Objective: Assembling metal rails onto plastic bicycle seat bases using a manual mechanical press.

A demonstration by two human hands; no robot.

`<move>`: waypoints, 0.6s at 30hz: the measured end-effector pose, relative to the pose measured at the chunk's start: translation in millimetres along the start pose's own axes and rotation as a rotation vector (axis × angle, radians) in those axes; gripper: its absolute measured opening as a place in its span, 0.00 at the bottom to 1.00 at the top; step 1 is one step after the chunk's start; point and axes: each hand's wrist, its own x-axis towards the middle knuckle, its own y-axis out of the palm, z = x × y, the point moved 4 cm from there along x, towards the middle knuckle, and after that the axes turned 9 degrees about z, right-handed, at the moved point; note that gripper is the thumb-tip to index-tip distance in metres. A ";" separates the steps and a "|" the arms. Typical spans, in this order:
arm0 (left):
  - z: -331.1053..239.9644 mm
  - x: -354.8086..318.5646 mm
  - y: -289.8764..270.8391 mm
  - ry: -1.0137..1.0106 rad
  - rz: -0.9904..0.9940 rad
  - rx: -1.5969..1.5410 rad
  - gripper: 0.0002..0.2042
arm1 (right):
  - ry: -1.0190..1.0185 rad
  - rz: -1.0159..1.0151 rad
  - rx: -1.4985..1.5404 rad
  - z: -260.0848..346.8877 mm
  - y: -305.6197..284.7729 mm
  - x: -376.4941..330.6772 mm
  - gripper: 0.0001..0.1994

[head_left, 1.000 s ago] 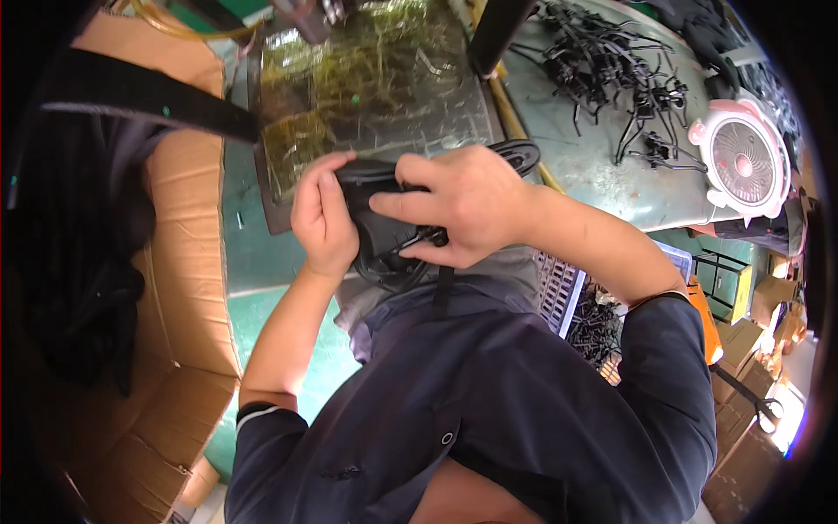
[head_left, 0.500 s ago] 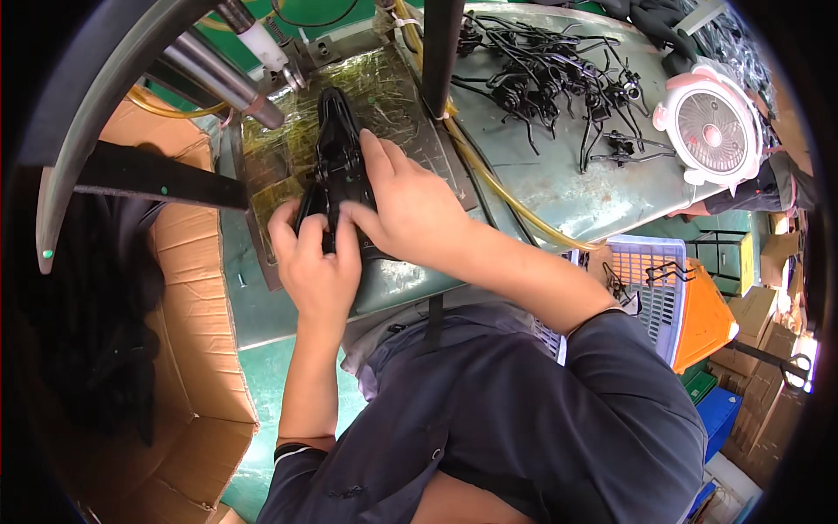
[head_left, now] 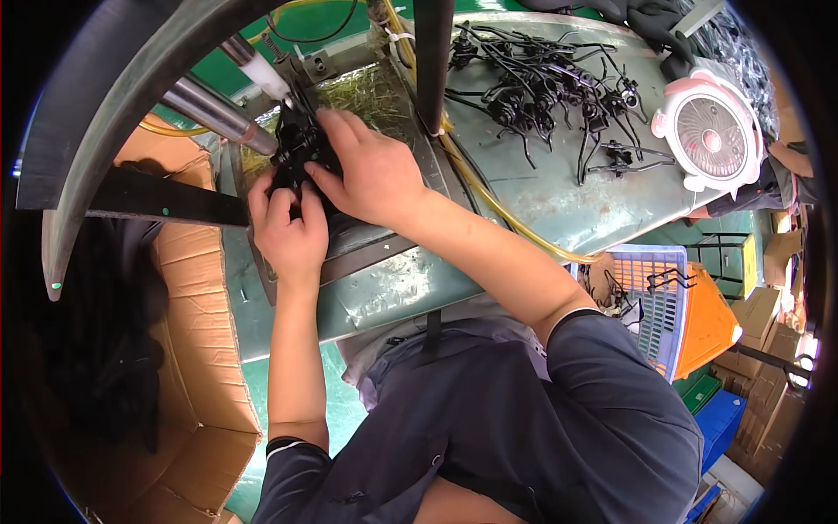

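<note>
A black bicycle saddle [head_left: 299, 138], its underside metalwork showing, is tilted up against the press [head_left: 229, 118] at the upper left. My left hand [head_left: 288, 229] grips its near end with curled fingers. My right hand [head_left: 371, 175] lies along its right side, fingers toward the far end and thumb bent over the near part. The saddle's far tip is beneath the white-sleeved rod [head_left: 262, 79] and partly hidden. Under both hands is the metal base plate [head_left: 367, 253], partly covered with yellowish tape.
Several black bent-wire rails with clamps [head_left: 541, 96] lie piled on the green bench [head_left: 559, 210], beside a pink-and-white fan [head_left: 711, 138]. A yellow hose [head_left: 515, 229] crosses the bench. At left stands a cardboard box [head_left: 196, 288] of black items; at right, a lilac basket [head_left: 659, 306].
Both hands have shifted up and to the left with the saddle. Its far end has moved in from the plate's middle to under the press rods.
</note>
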 end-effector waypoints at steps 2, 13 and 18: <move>-2.0 0.9 -1.0 -0.053 -0.007 -0.010 0.10 | 0.027 0.042 0.011 0.6 0.7 1.0 0.40; 9.5 9.9 -14.1 -0.451 0.316 -0.007 0.26 | 0.231 0.176 0.251 0.7 -37.7 -9.8 0.39; 3.9 -20.6 -44.7 -0.404 0.360 -0.524 0.21 | -0.284 0.169 0.051 3.8 -106.9 -45.3 0.32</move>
